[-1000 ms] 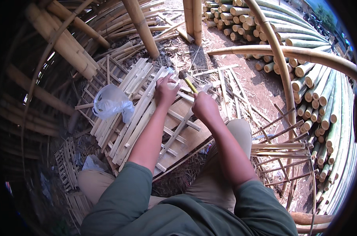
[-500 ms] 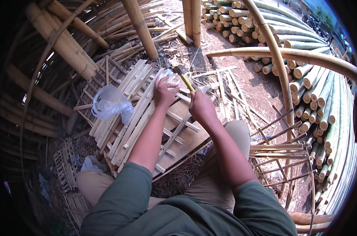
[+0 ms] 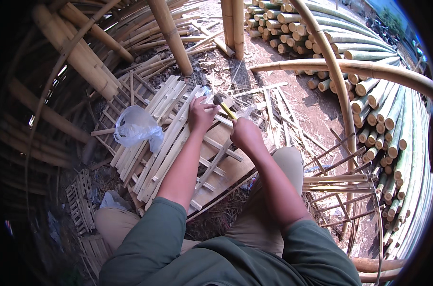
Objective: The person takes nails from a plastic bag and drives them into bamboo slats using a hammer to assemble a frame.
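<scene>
One yellow-handled hammer [image 3: 231,113], many flat wooden slats [image 3: 172,137]

A flat brown board [image 3: 233,172] lies on dirt ground [image 3: 306,98], bare along part of its near right edge. Long pale strips [image 3: 152,174] run side by side toward its left edge. Short crosspieces [image 3: 228,151] point at the right edge beneath a slanting slat [image 3: 215,162]. Loose strips [image 3: 269,112] litter the ground beyond the far right corner.
</scene>
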